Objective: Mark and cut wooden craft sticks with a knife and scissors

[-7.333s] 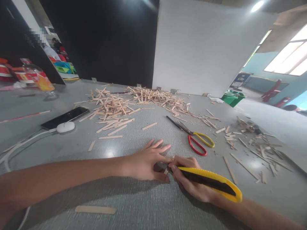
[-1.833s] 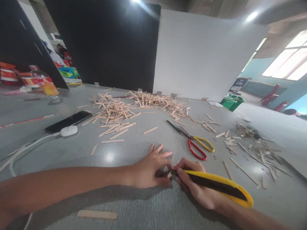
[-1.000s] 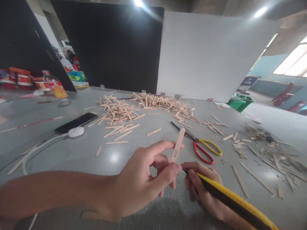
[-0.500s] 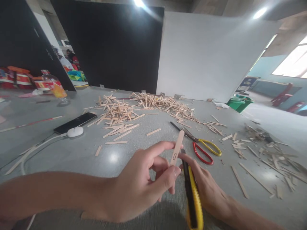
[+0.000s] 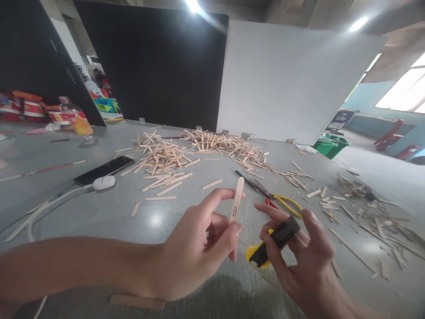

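My left hand (image 5: 195,252) is raised above the grey table (image 5: 99,208) and pinches a flat wooden stick (image 5: 237,204) upright between thumb and fingers. A small rectangular hole is cut near the stick's middle. My right hand (image 5: 305,257) is just to the right of it, palm up, fingers curled round a yellow and black utility knife (image 5: 270,243) that lies across them. The knife's blade does not show.
Red and yellow scissors (image 5: 277,200) lie behind my hands. Heaps of wooden sticks (image 5: 199,148) cover the far table, with scraps (image 5: 358,208) at the right. A phone (image 5: 102,169), a white charger (image 5: 103,182) and a bottle (image 5: 78,124) are at the left. One stick (image 5: 137,302) lies near my left forearm.
My left hand lifted the stick off the table and holds it up. My right hand turned palm up, swinging the knife round from the stick to lie across its fingers.
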Motion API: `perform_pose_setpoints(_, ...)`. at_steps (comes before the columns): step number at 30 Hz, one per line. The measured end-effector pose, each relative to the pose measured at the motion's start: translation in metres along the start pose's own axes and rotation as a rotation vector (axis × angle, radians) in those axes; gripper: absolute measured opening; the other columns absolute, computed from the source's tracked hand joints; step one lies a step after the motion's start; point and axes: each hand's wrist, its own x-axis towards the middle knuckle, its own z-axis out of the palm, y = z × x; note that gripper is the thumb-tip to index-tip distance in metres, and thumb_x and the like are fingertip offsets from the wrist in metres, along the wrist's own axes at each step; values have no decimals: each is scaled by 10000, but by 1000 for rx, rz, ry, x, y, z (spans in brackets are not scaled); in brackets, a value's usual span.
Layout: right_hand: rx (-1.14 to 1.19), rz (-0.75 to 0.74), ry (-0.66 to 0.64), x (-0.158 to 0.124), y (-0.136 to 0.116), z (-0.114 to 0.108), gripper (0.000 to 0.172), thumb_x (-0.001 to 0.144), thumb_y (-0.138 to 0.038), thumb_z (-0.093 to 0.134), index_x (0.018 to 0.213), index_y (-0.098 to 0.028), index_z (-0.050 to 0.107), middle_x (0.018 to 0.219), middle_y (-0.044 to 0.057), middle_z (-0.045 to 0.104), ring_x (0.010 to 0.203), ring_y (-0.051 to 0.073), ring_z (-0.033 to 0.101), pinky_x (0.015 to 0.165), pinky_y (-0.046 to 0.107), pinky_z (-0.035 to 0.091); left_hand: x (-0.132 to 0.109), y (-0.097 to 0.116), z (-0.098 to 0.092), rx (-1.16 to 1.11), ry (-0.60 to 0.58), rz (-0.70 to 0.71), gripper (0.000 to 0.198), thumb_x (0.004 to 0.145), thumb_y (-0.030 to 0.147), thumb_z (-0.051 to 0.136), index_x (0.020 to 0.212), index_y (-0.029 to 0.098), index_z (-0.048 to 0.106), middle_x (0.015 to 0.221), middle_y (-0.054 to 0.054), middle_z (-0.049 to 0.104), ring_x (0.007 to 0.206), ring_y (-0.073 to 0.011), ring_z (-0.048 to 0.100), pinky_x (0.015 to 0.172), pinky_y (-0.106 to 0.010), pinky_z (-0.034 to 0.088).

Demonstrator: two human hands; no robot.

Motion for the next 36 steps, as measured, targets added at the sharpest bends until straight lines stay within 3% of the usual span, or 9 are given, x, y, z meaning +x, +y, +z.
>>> perform_pose_setpoints(3, 45, 157, -44, -8, 11, 5, 778, 1051, -142, 470, 1646, -339, 9, 1307, 154, 672, 927, 193, 739, 697, 326, 658, 0, -1, 0, 1, 4, 7, 360, 1065, 330, 500, 1369, 166, 400, 664, 31, 665, 476, -83, 485, 429, -197, 379)
perform_pose_setpoints(6, 36, 386, -214, -10, 20, 6, 431, 1085, -317, 478, 1498, -219, 402, 977, 88, 736, 826, 205, 740, 659, 310, 637, 0, -3, 1, 6, 2, 10, 355, 1069, 322, 493, 1370, 165, 389, 657, 35, 656, 472, -85, 481, 437, -201, 388)
perform_pose_setpoints(8, -19, 419, -252, -4, 19, 0, 304, 1110, -371, 406, 1314, -205, 558, 818, 37, 690, 730, 188, 708, 636, 302, 612, 0, -5, 0, 16, 3, 18, 356, 1074, 317, 483, 1378, 166, 377, 646, 43, 643, 465, -84, 468, 448, -206, 393)
perform_pose_setpoints(10, -103, 355, -228, 5, 12, -12, 322, 1123, -363, 350, 1306, -215, 570, 742, 4, 651, 610, 162, 654, 547, 271, 561, 0, -7, 0, 28, 9, 23, 354, 1081, 322, 468, 1386, 170, 371, 630, 52, 625, 462, -85, 456, 457, -208, 393)
perform_pose_setpoints(13, -306, 106, -289, 19, -6, -34, 287, 1101, -332, 439, 1342, -244, 569, 598, -52, 593, 438, 133, 558, 423, 238, 457, 0, -9, -1, 58, 13, 23, 350, 1088, 333, 455, 1394, 188, 367, 613, 61, 597, 491, -101, 482, 476, -211, 396)
perform_pose_setpoints(18, -483, -205, -369, 24, -23, -54, 393, 1078, -249, 483, 1467, -203, 506, 953, 96, 794, 618, 192, 734, 499, 287, 537, -1, -12, 0, 86, -14, 29, 308, 1095, 344, 439, 1371, 218, 382, 627, 62, 587, 516, -113, 508, 513, -222, 413)
perform_pose_setpoints(25, -549, -269, -373, 20, -22, -56, 449, 1081, -234, 470, 1527, -185, 456, 1080, 159, 806, 785, 255, 804, 533, 310, 594, -3, -17, 2, 113, -13, 64, 365, 1079, 325, 470, 1418, 223, 381, 611, 65, 584, 492, -109, 456, 487, -222, 361)
perform_pose_setpoints(32, -600, -302, -383, 22, -25, -54, 435, 1096, -231, 435, 1523, -152, 448, 964, 143, 802, 641, 228, 769, 457, 317, 543, -1, -20, 2, 158, -60, 68, 366, 1072, 286, 456, 1418, 230, 352, 622, 66, 584, 502, -111, 473, 480, -218, 344)
perform_pose_setpoints(36, -630, -339, -394, 25, -24, -52, 425, 1101, -228, 419, 1510, -118, 450, 928, 151, 796, 645, 247, 774, 419, 317, 523, 0, -25, 2, 149, -149, 77, 424, 1080, 289, 409, 1474, 217, 268, 774, 2, 658, 560, -120, 510, 507, -224, 396)
